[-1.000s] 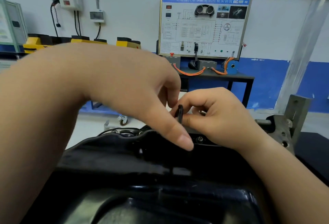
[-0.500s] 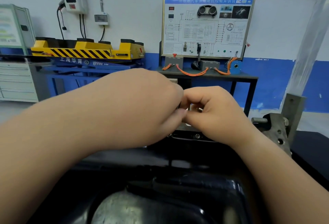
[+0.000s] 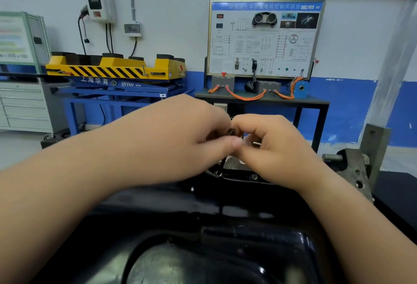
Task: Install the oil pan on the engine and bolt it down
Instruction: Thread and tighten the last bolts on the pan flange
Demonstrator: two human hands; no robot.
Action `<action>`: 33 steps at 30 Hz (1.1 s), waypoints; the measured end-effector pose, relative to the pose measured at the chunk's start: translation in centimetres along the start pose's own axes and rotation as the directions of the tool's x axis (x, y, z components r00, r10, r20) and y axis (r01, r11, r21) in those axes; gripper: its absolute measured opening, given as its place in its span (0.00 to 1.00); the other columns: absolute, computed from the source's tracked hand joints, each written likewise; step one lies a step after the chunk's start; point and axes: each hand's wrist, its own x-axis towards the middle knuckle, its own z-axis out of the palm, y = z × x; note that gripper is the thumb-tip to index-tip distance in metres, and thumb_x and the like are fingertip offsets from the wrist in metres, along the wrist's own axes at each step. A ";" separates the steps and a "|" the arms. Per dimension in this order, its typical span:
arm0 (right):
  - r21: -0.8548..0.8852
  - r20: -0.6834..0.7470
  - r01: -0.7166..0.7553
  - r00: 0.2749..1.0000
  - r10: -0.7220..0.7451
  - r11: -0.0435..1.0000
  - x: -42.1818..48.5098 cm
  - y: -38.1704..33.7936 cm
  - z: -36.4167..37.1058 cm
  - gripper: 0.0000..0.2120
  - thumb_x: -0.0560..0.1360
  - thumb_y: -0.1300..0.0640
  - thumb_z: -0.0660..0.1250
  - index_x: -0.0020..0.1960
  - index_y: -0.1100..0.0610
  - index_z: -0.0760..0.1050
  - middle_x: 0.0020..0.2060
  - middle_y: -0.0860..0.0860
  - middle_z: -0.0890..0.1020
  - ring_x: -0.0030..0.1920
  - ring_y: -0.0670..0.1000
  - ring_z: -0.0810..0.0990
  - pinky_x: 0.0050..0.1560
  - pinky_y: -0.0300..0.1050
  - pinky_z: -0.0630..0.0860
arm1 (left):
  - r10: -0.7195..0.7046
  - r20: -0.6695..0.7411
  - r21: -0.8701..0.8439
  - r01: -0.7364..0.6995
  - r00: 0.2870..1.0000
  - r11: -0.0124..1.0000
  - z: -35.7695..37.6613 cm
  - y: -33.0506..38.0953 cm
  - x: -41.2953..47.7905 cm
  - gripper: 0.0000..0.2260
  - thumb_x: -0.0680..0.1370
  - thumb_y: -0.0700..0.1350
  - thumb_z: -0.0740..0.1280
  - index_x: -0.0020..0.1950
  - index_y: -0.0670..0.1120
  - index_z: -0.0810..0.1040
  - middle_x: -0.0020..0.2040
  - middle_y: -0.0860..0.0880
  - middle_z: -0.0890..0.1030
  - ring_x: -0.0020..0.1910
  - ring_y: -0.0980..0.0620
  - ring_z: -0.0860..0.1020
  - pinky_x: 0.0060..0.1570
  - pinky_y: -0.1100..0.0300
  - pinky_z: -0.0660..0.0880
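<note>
The black oil pan [image 3: 203, 220] fills the lower part of the head view, its far flange [image 3: 237, 175] carrying small bolts. Both my hands meet just above that far edge. My left hand [image 3: 180, 139] pinches a small dark round part [image 3: 232, 130] between thumb and fingers. My right hand [image 3: 273, 146] is curled round a short silver bolt [image 3: 256, 143], whose shank shows between the fingers. The fingertips of the two hands touch. The engine under the pan is mostly hidden.
A grey metal engine-stand bracket [image 3: 361, 166] with a threaded stud stands at the right. Behind are a dark table with a wiring training board [image 3: 264, 39], a yellow-and-black lift table [image 3: 112, 69] on a blue frame, and grey drawers [image 3: 22, 105] at far left.
My left hand has dropped from high in front of the camera to meet the right hand. Both hands keep working the small parts together above the pan's far edge.
</note>
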 end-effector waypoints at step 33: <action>0.740 0.389 -0.664 0.556 0.734 0.111 4.1 -2.7 0.9 0.09 0.81 0.51 0.55 0.47 0.55 0.69 0.31 0.51 0.67 0.23 0.47 0.68 0.32 0.39 0.65 | -0.004 -0.121 0.161 0.023 0.993 0.987 2.2 -1.4 2.5 0.12 0.71 0.56 0.61 0.37 0.50 0.76 0.31 0.52 0.76 0.31 0.55 0.73 0.33 0.58 0.73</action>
